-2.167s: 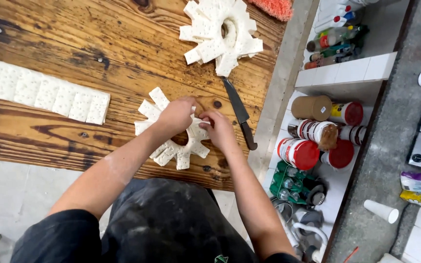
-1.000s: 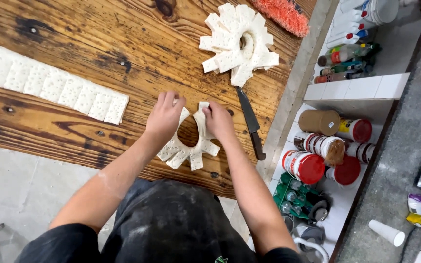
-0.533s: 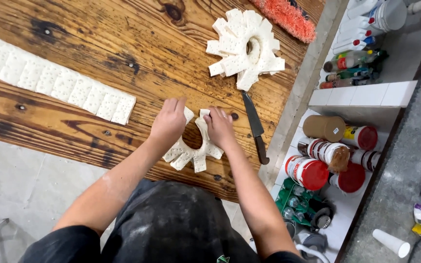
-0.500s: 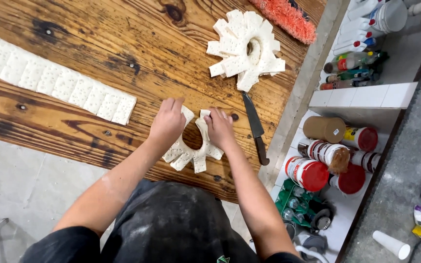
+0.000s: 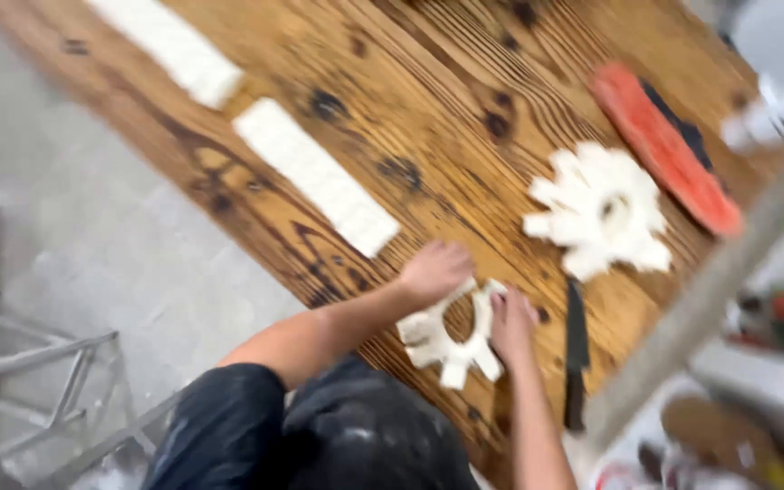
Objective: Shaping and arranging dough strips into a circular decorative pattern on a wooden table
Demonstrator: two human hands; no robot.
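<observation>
- A white toothed ring (image 5: 451,336), shaped like a gear, was seen lying flat on the wooden surface (image 5: 428,118), near the edge closest to the person.
- The left hand (image 5: 436,270) was laid on the top left part of the ring, with the fingers curled down over it.
- The right hand (image 5: 512,319) was pressed on the right side of the ring, fingers bent and touching it.
- The ring was held between both hands, but the picture was blurred, so how tight the hold was could not be told.
- A second white gear shape (image 5: 602,210) was seen further up, well apart from the hands.
- A dark knife (image 5: 575,354) was lying just beside the right hand.
- Two long white strips (image 5: 315,177) were left apart on the far left.
- An orange brush (image 5: 666,150) was placed near the far edge.
- For this step to be done well, it was judged that the ring should be kept flat and pushed evenly from both sides, so the thin teeth would not be snapped.
- The right hand should be kept clear of the knife.
</observation>
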